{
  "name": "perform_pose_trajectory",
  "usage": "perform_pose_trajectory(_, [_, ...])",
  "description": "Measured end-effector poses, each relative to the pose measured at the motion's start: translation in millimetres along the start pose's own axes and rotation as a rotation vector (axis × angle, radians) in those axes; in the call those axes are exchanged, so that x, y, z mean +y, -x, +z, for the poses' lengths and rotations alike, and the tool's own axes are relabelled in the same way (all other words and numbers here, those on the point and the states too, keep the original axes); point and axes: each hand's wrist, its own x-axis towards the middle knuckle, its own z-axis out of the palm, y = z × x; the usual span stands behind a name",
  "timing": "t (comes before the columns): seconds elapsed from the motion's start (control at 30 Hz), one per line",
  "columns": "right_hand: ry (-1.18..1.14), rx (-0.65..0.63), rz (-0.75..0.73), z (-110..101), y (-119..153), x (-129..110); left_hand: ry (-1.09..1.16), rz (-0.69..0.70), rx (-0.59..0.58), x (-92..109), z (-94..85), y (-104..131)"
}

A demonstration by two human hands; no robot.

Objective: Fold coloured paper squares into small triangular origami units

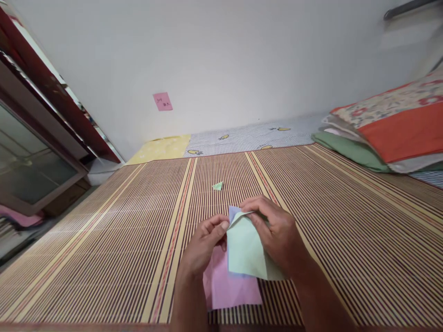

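Above the striped mat (pixel 114 249), my left hand (pixel 207 237) pinches the left edge of a light green paper sheet (pixel 245 251) between thumb and fingers. My right hand (pixel 277 230) grips the same sheet by its top right part, where the edge curls up. A bluish-purple sheet (pixel 233 212) shows behind the green one at its upper left corner. Below them a pink paper (pixel 235 293) lies on the mat, partly covered by the green sheet and my left hand. A small green folded piece (pixel 218 186) lies farther off on the mat.
Folded bedding with an orange and floral cover (pixel 404 124) is piled at the right. Patterned cloth (pixel 242 138) runs along the wall behind the mat. A pink note (pixel 162 101) is stuck on the wall. A glass-fronted cabinet (pixel 31 161) stands at the left.
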Motion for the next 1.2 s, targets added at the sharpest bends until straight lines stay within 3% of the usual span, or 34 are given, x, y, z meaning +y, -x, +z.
perform_pose_trajectory(0.17, [0.016, -0.033, 0.105, 4, 2, 2, 0.060, -0.006, -0.008, 3, 4.4, 3])
perform_pose_trajectory(0.43, [0.075, 0.023, 0.260, 15, 4, 18, 0.053, 0.032, 0.000, -7, -5.3, 2])
perform_pose_trajectory(0.57, [0.019, -0.029, 0.333, 25, 7, 27, 0.022, -0.019, -0.065, -6, -4.2, 2])
perform_pose_trajectory(0.67, [0.003, -0.030, 0.339, 30, 8, 31, -0.019, -0.045, -0.042, -2, -3.6, 2])
perform_pose_trajectory(0.77, [0.006, 0.025, 0.360, 28, 9, 35, -0.033, -0.029, -0.045, -1, -4.2, 3])
perform_pose_trajectory(0.93, [0.004, 0.206, 0.443, 26, 10, 47, 0.011, -0.102, -0.157, -7, 0.5, 2])
perform_pose_trajectory(1.0, [-0.021, 0.248, 0.462, 27, 11, 50, 0.004, -0.108, -0.041, -10, 3.4, 0])
perform_pose_trajectory(1.1, [-0.067, 0.312, 0.485, 26, 12, 52, 0.025, -0.012, 0.323, -12, -0.7, -4])
perform_pose_trajectory(1.2, [-0.058, 0.492, 0.452, 13, 9, 45, 0.089, 0.152, 0.633, -9, -20.1, -6])
